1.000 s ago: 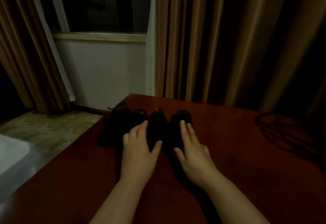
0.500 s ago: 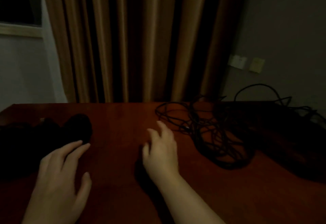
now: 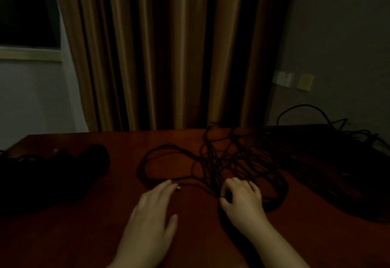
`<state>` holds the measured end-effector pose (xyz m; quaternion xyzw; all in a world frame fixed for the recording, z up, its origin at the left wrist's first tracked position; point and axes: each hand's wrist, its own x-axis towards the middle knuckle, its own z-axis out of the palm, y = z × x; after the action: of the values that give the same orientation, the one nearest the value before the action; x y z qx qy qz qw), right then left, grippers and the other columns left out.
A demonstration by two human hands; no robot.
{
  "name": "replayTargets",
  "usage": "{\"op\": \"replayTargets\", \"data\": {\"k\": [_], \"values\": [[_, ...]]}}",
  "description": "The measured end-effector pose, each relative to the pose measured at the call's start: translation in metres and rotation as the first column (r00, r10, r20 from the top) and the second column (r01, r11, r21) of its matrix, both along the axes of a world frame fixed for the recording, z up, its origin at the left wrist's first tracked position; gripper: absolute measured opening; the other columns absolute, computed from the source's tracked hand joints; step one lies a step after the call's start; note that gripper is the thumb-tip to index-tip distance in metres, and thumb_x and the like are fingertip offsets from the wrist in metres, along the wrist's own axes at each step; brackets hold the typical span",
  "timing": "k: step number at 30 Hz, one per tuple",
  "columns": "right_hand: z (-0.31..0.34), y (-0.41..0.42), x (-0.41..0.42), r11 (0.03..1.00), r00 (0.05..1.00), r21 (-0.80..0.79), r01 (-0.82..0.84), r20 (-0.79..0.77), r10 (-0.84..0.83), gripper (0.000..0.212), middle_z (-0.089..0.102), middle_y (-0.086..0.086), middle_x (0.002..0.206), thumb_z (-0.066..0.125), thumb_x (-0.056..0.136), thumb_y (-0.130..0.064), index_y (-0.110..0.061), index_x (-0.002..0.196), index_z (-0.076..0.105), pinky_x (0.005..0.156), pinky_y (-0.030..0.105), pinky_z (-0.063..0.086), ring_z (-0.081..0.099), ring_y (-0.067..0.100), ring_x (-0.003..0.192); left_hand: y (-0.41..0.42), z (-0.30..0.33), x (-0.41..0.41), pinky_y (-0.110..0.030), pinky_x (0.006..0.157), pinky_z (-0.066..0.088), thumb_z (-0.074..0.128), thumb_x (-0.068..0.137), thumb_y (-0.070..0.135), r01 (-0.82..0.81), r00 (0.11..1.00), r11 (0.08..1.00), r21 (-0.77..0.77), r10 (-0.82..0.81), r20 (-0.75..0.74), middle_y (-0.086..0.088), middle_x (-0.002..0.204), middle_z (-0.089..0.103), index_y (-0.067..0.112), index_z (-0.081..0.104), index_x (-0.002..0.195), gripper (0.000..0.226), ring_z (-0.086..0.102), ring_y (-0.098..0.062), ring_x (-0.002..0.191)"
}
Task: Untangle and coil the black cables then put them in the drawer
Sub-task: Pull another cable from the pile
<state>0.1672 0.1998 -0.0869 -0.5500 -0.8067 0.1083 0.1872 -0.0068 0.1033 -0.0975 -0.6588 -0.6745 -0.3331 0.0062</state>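
**Finding a free end in the tangle**

From where I stand, the black cables (image 3: 236,162) lie in a loose snarl on the right half of the counter (image 3: 84,236), with one wide loop thrown out to the left of the knot. The left hand (image 3: 152,210) lies flat, fingers straight and relaxed, its tips just at a small metal-tipped plug end (image 3: 179,188) that rests on the wood. The right hand (image 3: 242,200) sits at the near edge of the snarl with its fingers curled down among the strands; the light is too dim for me to say whether it actually pinches one.

I would judge the step to be picking out a free end. It would go best by taking that plug between the fingertips and drawing it out slowly while the other hand pins the mass down, easing crossings apart instead of pulling, since a hard tug would likely tighten the knot.

To the left lie dark bundles (image 3: 69,166), possibly cables already coiled, though I cannot be sure. No drawer is in view.

The counter is reddish-brown polished wood. Behind it hang heavy tan curtains (image 3: 168,56); a window (image 3: 27,14) shows dark at the left, and wall plates (image 3: 283,79) sit on the grey wall at the right. The room is very dim.
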Motion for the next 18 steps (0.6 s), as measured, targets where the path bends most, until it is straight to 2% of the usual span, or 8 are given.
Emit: {"op": "replayTargets", "data": {"k": [1,3,7,9,12,14,16,18], "values": [[0.000,-0.002,0.002,1.000,1.000,-0.017,-0.014,-0.002,0.014,0.016,0.043,-0.018,0.091,0.051,0.093,-0.026,-0.032,0.082,0.041,0.116,0.031,0.007,0.039,0.000,0.100,0.006,0.002,0.007,-0.023,0.114,0.012,0.045,0.097,0.037,-0.041,0.999,0.997,-0.061,0.042,0.010,0.032,0.143,0.003,0.043,0.007,0.144,0.060,0.003,0.011,0.129],[0.002,-0.007,0.006,0.998,0.999,-0.040,-0.042,-0.024,0.041,0.023,0.045,-0.016,0.087,0.051,0.091,-0.025,-0.033,0.074,0.037,0.114,0.028,0.007,0.039,0.001,0.096,0.017,0.003,0.018,-0.026,0.116,0.006,0.041,0.098,0.035,-0.158,0.987,0.985,-0.075,0.159,0.009,0.021,0.151,0.008,0.033,0.012,0.147,0.056,0.003,0.004,0.139],[-0.003,-0.009,0.015,1.000,0.998,0.004,-0.009,-0.055,0.009,0.019,0.046,-0.017,0.088,0.050,0.093,-0.025,-0.033,0.079,0.040,0.114,0.026,0.013,0.040,0.001,0.095,0.023,0.004,0.009,-0.028,0.111,0.025,0.055,0.088,0.023,-0.360,0.933,0.932,-0.046,0.360,0.008,0.004,0.135,0.032,0.021,0.035,0.132,0.048,0.026,-0.014,0.132],[-0.003,-0.005,0.015,0.998,0.998,0.043,0.041,-0.056,-0.039,0.013,0.043,-0.019,0.097,0.049,0.094,-0.024,-0.034,0.090,0.042,0.114,0.028,0.018,0.038,0.002,0.103,0.017,0.002,-0.003,-0.030,0.110,0.026,0.058,0.086,0.023,-0.340,0.940,0.938,-0.062,0.339,-0.034,0.008,0.129,0.032,0.028,0.039,0.126,0.045,0.025,-0.012,0.129],[-0.006,-0.001,0.013,0.993,0.992,0.081,0.085,-0.095,-0.078,0.017,0.041,-0.014,0.113,0.051,0.093,-0.018,-0.030,0.106,0.053,0.115,0.032,0.020,0.034,0.007,0.120,0.010,0.000,-0.014,-0.024,0.109,0.022,0.049,0.094,0.030,-0.145,0.989,0.978,-0.152,0.138,-0.052,0.022,0.118,0.031,0.046,0.039,0.122,0.033,0.024,0.001,0.115],[-0.007,-0.001,0.011,0.987,0.986,0.125,0.101,-0.145,-0.082,0.016,0.043,-0.011,0.114,0.052,0.092,-0.016,-0.023,0.105,0.059,0.112,0.032,0.026,0.035,0.008,0.120,0.012,0.002,-0.018,-0.019,0.099,0.022,0.046,0.097,0.037,-0.100,0.994,0.979,-0.178,0.091,-0.058,0.025,0.111,0.035,0.049,0.045,0.121,0.027,0.026,0.004,0.107],[-0.007,-0.003,0.012,0.978,0.969,0.173,0.115,-0.235,-0.073,0.014,0.044,-0.012,0.108,0.053,0.091,-0.012,-0.019,0.100,0.061,0.102,0.026,0.035,0.038,0.009,0.115,0.015,0.001,-0.022,-0.020,0.093,0.022,0.047,0.096,0.041,-0.122,0.989,0.978,-0.168,0.106,-0.098,0.026,0.101,0.040,0.047,0.053,0.119,0.024,0.032,0.002,0.101],[-0.005,-0.007,0.013,0.970,0.932,0.209,0.122,-0.360,-0.040,0.015,0.044,-0.017,0.097,0.053,0.090,-0.007,-0.021,0.092,0.060,0.086,0.015,0.036,0.042,0.008,0.108,0.016,0.000,-0.023,-0.026,0.093,0.025,0.052,0.094,0.041,-0.097,0.993,0.993,-0.060,0.093,-0.066,0.029,0.087,0.043,0.040,0.063,0.111,0.021,0.039,0.002,0.092]]}}
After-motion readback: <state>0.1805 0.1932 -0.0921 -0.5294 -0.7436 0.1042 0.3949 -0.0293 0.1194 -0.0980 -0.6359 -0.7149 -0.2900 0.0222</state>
